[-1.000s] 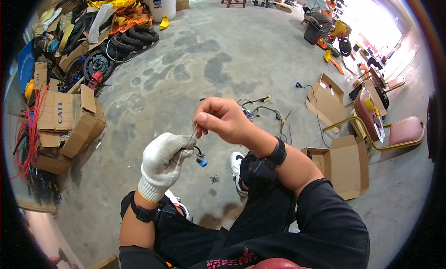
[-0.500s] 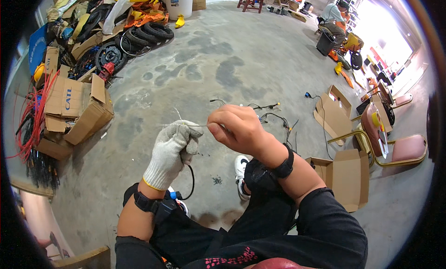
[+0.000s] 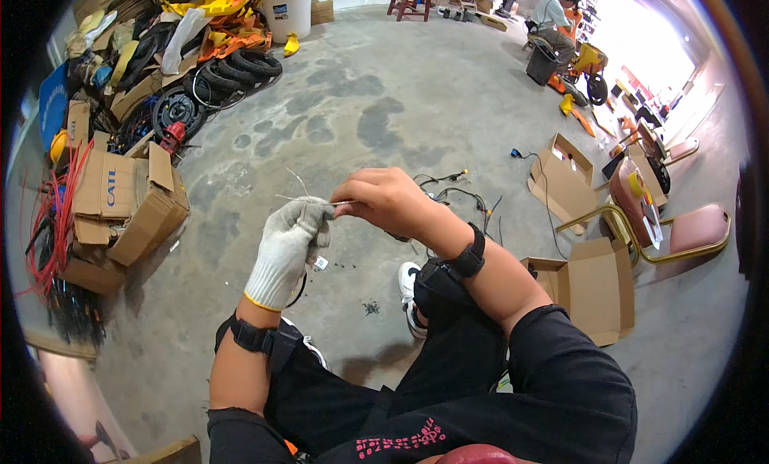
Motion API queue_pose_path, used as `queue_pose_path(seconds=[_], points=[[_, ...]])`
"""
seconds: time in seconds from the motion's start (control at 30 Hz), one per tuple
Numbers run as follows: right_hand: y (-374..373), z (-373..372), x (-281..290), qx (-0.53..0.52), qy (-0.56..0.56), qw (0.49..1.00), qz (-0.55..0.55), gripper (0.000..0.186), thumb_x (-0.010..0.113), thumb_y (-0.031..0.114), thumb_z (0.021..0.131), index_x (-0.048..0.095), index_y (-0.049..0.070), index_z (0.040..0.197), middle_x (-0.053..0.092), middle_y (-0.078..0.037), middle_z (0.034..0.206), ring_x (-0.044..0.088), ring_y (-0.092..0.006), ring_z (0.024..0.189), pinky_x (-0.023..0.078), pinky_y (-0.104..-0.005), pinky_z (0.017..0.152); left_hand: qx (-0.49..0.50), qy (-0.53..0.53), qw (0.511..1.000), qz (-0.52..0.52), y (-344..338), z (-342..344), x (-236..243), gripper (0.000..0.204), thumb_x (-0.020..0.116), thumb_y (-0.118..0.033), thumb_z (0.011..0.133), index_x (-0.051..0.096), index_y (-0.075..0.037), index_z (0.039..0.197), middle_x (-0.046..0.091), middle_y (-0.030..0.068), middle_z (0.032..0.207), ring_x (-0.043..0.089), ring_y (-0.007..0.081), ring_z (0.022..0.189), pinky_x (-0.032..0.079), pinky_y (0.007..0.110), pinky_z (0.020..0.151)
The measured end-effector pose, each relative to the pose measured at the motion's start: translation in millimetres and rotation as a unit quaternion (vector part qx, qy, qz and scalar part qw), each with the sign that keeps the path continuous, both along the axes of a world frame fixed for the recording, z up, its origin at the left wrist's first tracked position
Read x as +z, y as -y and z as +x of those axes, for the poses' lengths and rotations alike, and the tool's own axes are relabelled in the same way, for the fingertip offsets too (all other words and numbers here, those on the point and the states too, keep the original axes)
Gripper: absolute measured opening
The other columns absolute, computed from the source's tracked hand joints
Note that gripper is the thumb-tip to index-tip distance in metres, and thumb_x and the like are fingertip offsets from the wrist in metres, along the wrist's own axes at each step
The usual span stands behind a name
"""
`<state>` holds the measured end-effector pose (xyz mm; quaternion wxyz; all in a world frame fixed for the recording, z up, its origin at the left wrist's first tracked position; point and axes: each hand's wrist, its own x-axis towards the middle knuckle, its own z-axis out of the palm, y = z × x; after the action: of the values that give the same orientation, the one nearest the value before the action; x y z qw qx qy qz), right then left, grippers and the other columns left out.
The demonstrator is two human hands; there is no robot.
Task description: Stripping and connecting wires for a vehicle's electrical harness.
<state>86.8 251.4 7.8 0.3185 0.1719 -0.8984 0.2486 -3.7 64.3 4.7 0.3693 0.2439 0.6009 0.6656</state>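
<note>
Concrete floor (image 3: 465,88), grey and blotchy with dark stains, so go by the white shoe (image 3: 409,289) for where stuff is. Nearest up: left hand (image 3: 288,240), ahead and left of the shoe, has a white knit glove on and its fingers pinched around some thin wire (image 3: 341,203), loose ends poking out past them. Right hand (image 3: 388,198) is bare, pretty much straight ahead of the shoe, fingertips closed on that same wire right up against the glove. Bit of black cable (image 3: 301,290) curves below the glove, left of the shoe. Tiny black scraps (image 3: 371,308) lie just left of the shoe too. Right of it sits an open cardboard box (image 3: 609,296), then a pinkish chair (image 3: 698,229). Wiring tangle (image 3: 481,201) is beyond the shoe, a bit right. Well off left: battered carton (image 3: 112,188), red wire (image 3: 60,232) beside it. Way past the shoe: tyres (image 3: 255,64) on the left, a seated person (image 3: 553,20) on the right.
</note>
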Motion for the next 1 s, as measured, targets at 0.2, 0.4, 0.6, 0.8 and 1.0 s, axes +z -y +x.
queue_pose_path(seconds=[0.2, 0.4, 0.6, 0.8, 1.0], points=[[9, 7, 2, -0.005, 0.002, 1.000, 0.027, 0.016, 0.069, 0.021, 0.085, 0.061, 0.009, 0.091, 0.062, -0.008, 0.078, 0.062, -0.0298, 0.070, 0.049, -0.0384, 0.059, -0.045, -0.059, 0.997, -0.016, 10, -9, 4, 0.027, 0.054, -0.031, 0.098, 0.066, -0.007, 0.095, 0.055, -0.0024, 0.064, 0.043, 0.0039, 0.048, 0.031, 0.019, 0.043], [29, 13, -9, 0.007, -0.016, 0.999, -0.049, 0.018, 0.061, 0.014, 0.091, 0.062, 0.003, 0.077, 0.053, -0.011, 0.062, 0.055, -0.0268, 0.057, 0.044, -0.0361, 0.052, -0.072, -0.068, 0.995, 0.020, 20, -7, -2, 0.021, 0.055, -0.026, 0.098, 0.068, -0.009, 0.096, 0.058, -0.0020, 0.069, 0.049, 0.0048, 0.054, 0.035, 0.019, 0.046], [78, 30, -14, -0.017, 0.166, 0.876, -0.452, 0.044, 0.049, 0.033, 0.101, 0.062, 0.001, 0.073, 0.043, 0.003, 0.052, 0.037, -0.0064, 0.046, 0.028, -0.0231, 0.045, -0.043, -0.106, 0.993, 0.040, 43, 5, -6, 0.021, 0.059, -0.027, 0.096, 0.068, -0.008, 0.097, 0.063, -0.0014, 0.075, 0.055, 0.0057, 0.063, 0.043, 0.021, 0.053], [110, 65, -11, 0.103, 0.286, 0.683, -0.664, 0.042, 0.046, 0.037, 0.100, 0.060, 0.001, 0.084, 0.047, 0.000, 0.054, 0.043, -0.0114, 0.047, 0.031, -0.0253, 0.045, -0.070, -0.133, 0.985, 0.086, 75, 26, -6, 0.025, 0.063, -0.030, 0.094, 0.068, -0.007, 0.102, 0.065, -0.0011, 0.080, 0.057, 0.0056, 0.069, 0.046, 0.022, 0.061], [140, 132, -24, -0.183, 0.173, 0.959, -0.129, 0.043, 0.060, 0.032, 0.091, 0.057, 0.001, 0.121, 0.065, -0.015, 0.090, 0.062, -0.0296, 0.088, 0.047, -0.0374, 0.080, 0.036, -0.101, 0.984, 0.143, 121, 31, -22, 0.029, 0.063, -0.031, 0.093, 0.068, -0.004, 0.104, 0.066, 0.0026, 0.083, 0.060, 0.0105, 0.071, 0.051, 0.025, 0.065]])
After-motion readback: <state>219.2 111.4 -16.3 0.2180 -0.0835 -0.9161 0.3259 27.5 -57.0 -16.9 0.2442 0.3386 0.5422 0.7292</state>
